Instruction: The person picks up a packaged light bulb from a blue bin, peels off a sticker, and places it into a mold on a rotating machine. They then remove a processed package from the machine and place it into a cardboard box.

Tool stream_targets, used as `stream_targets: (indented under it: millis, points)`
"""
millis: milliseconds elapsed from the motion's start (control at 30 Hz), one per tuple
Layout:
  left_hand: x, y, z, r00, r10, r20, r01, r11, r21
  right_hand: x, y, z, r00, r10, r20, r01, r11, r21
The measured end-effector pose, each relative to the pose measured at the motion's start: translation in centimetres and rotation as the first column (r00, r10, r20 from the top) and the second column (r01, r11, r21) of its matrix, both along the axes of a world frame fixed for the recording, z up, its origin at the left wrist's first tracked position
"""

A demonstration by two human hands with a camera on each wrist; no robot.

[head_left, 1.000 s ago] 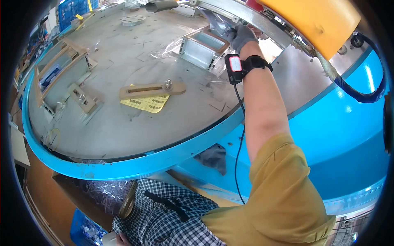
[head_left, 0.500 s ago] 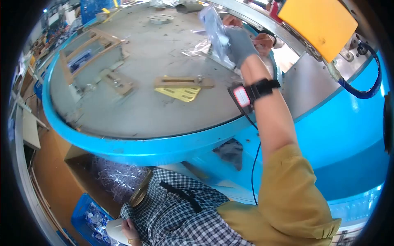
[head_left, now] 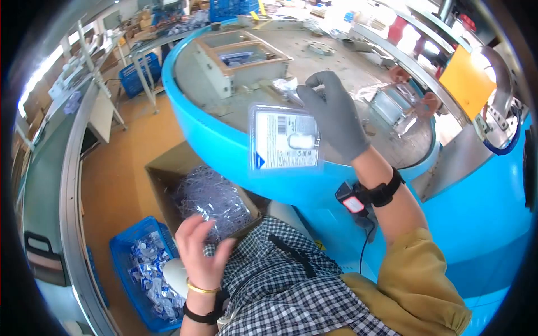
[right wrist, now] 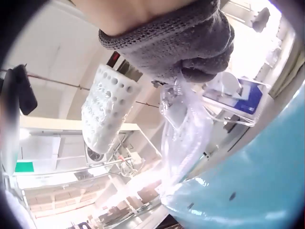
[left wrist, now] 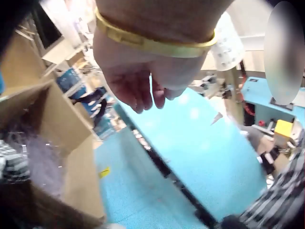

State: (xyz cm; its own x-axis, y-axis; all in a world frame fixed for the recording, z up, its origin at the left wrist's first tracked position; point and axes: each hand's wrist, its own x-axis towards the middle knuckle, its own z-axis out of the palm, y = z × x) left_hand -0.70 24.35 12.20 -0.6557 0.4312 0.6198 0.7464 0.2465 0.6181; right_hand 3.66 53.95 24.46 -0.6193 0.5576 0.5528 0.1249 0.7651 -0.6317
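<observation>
My right hand [head_left: 336, 115], in a grey knitted glove, is raised over the near rim of the round turntable with its fingers curled. From it hangs a clear blister pack [head_left: 280, 143] with a white printed card and a blue corner. In the right wrist view, a crumpled clear plastic scrap [right wrist: 186, 129] also dangles from the gloved fingers, beside the blister pack [right wrist: 245, 98]. My bare left hand [head_left: 202, 252], with a yellow bangle, is lifted over my lap near the cardboard box. Its fingers are loosely bent and nothing is between them.
A cardboard box [head_left: 159, 173] full of clear plastic scraps stands below the turntable [head_left: 193, 103]. Left of it is a blue basket [head_left: 124, 263] of small packs. Framed moulds [head_left: 216, 73] sit on the turntable. Another person's hands [head_left: 428, 105] work across it.
My right hand has come back from the far right mould to the near rim, bringing the blister pack. My left hand has risen from my lap. The head view has swung left.
</observation>
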Motion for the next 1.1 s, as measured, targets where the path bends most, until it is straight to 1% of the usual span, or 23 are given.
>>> stream_targets:
  millis: [67, 133, 200, 233, 267, 300, 333, 367, 400, 433, 467, 500, 533, 600, 633, 667, 733, 800, 900, 967, 1000, 1067, 1100]
  points:
    - [0.5, 0.7, 2.6, 0.939, -0.096, -0.330, 0.067, 0.993, -0.097, -1.3, -2.8, -0.4, 0.989, 0.131, -0.061, -0.136, 0.988, -0.073]
    - [0.8, 2.0, 3.4, 0.875, -0.062, -0.480, 0.021, 0.996, -0.092, -3.1, -4.8, -1.6, 0.976, 0.189, -0.105, -0.195, 0.979, -0.057]
    - [-0.1, 2.5, 3.0, 0.867, -0.009, -0.497, -0.041, 0.995, -0.089, -4.1, -6.9, -2.7, 0.942, 0.293, -0.164, -0.297, 0.955, -0.001]
    - [-0.8, 2.4, 2.3, 0.868, 0.005, -0.497, -0.044, 0.997, -0.066, -4.4, -7.9, -3.0, 0.938, 0.331, -0.104, -0.341, 0.935, -0.099]
    - [-1.3, 2.2, 2.0, 0.869, 0.018, -0.495, -0.046, 0.998, -0.044, -4.0, -8.8, -2.8, 0.930, 0.351, -0.109, -0.362, 0.926, -0.105]
    - [-1.7, 1.5, 2.6, 0.864, -0.023, -0.502, -0.013, 0.998, -0.068, -3.1, -10.1, -1.4, 0.909, 0.415, -0.033, -0.390, 0.822, -0.414]
    - [-1.7, 1.0, 2.3, 0.864, -0.009, -0.504, -0.034, 0.997, -0.076, -2.6, -10.7, -0.7, 0.869, 0.494, 0.024, -0.347, 0.643, -0.683]
    - [-1.5, 0.6, 1.5, 0.967, 0.033, -0.254, -0.016, 0.998, 0.067, -2.5, -10.7, -1.1, 0.848, 0.530, -0.002, -0.367, 0.585, -0.723]
    - [-1.4, 0.1, 0.5, 0.999, 0.042, 0.016, -0.044, 0.976, 0.215, -2.5, -10.7, -2.0, 0.834, 0.551, -0.003, -0.380, 0.571, -0.728]
    - [-1.7, -0.5, -0.5, 0.978, 0.017, 0.209, -0.072, 0.962, 0.262, -2.5, -10.7, -3.3, 0.818, 0.572, -0.057, -0.449, 0.574, -0.685]
    - [-1.6, -1.0, -0.8, 0.977, 0.046, 0.210, -0.101, 0.961, 0.257, -2.6, -10.7, -4.9, 0.797, 0.593, -0.113, -0.517, 0.574, -0.636]
    - [-1.3, -1.3, -0.8, 0.854, -0.145, 0.500, -0.091, 0.904, 0.418, -2.8, -10.5, -7.2, 0.790, 0.610, -0.051, -0.539, 0.653, -0.532]
    - [-1.1, -1.6, -1.0, 0.629, -0.370, 0.684, -0.139, 0.812, 0.566, -2.7, -11.1, -7.9, 0.775, 0.630, -0.052, -0.553, 0.637, -0.537]
    - [-0.9, -2.1, -2.3, 0.509, -0.515, 0.690, -0.123, 0.750, 0.650, -2.4, -11.9, -9.0, 0.569, 0.786, -0.242, -0.542, 0.138, -0.829]
    - [-0.7, -2.5, -2.3, 0.438, -0.562, 0.702, -0.131, 0.732, 0.668, -2.1, -11.8, -10.0, 0.592, 0.784, -0.188, -0.443, 0.122, -0.888]
    - [-0.4, -2.8, -2.3, 0.363, -0.607, 0.707, -0.140, 0.715, 0.685, -1.9, -11.9, -10.3, 0.585, 0.790, -0.185, -0.437, 0.116, -0.892]
    - [-0.3, -3.1, -3.2, 0.368, -0.611, 0.701, -0.134, 0.711, 0.690, -1.7, -12.4, -9.9, 0.621, 0.782, -0.060, -0.293, 0.161, -0.942]
    - [-0.4, -3.2, -4.0, 0.374, -0.618, 0.691, -0.119, 0.707, 0.697, -1.7, -12.6, -9.7, 0.631, 0.773, -0.064, -0.293, 0.160, -0.943]
    - [-0.2, -3.0, -4.5, 0.476, -0.503, 0.721, -0.086, 0.790, 0.607, -1.4, -12.9, -8.9, 0.633, 0.773, -0.046, -0.234, 0.135, -0.963]
    - [-0.8, -2.8, -4.9, 0.481, -0.437, 0.760, -0.111, 0.830, 0.547, -0.9, -13.5, -8.7, 0.677, 0.719, -0.157, -0.188, -0.038, -0.982]
    - [-1.1, -2.7, -5.5, 0.483, -0.371, 0.793, -0.130, 0.865, 0.484, -0.7, -13.5, -8.6, 0.672, 0.724, -0.155, -0.186, -0.037, -0.982]
    - [-2.0, -2.9, -7.8, 0.412, -0.397, 0.821, -0.108, 0.873, 0.476, -0.2, -13.4, -8.5, 0.500, 0.866, -0.002, -0.241, 0.137, -0.961]
    - [-2.2, -3.1, -8.0, 0.448, -0.361, 0.818, -0.072, 0.897, 0.435, -0.4, -14.0, -9.0, 0.477, 0.878, 0.029, -0.419, 0.257, -0.871]
